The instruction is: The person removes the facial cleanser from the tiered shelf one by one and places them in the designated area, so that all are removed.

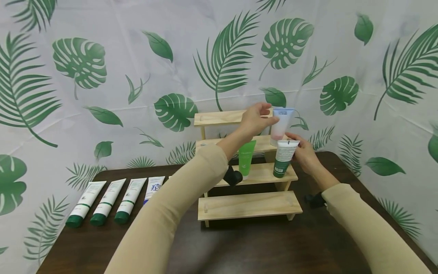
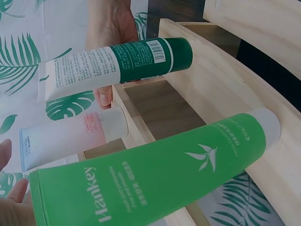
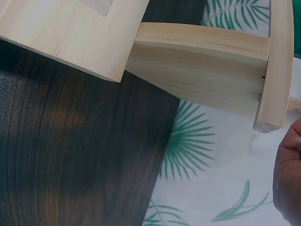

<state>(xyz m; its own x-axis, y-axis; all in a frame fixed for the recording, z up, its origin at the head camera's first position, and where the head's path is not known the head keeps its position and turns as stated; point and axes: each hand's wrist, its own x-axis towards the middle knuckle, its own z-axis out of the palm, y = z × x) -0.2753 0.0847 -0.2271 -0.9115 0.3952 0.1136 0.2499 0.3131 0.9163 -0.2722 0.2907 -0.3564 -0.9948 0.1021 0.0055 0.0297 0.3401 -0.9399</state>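
In the head view, my left hand (image 1: pixel 256 120) is at the upper part of a pink-and-white tube (image 1: pixel 281 123) with a pale blue end, standing on the third shelf tier. The left wrist view shows the fingers (image 2: pixel 18 190) spread beside that end, not closed round it. My right hand (image 1: pixel 303 152) is at the stand's right end, behind a white-and-green tube (image 1: pixel 286 158). One fingertip (image 2: pixel 104 96) appears close to the pink tube's cap; the grip is partly hidden. A bright green tube (image 2: pixel 155 174) stands on the second tier, left of the white-and-green one.
The wooden tiered stand (image 1: pixel 249 205) sits on a dark table (image 1: pixel 253 247). Several white tubes, some with green caps (image 1: pixel 98 219), lie to its left; my left sleeve (image 1: pixel 181 198) covers part of that area. A leaf-patterned cloth (image 1: pixel 137 68) hangs behind.
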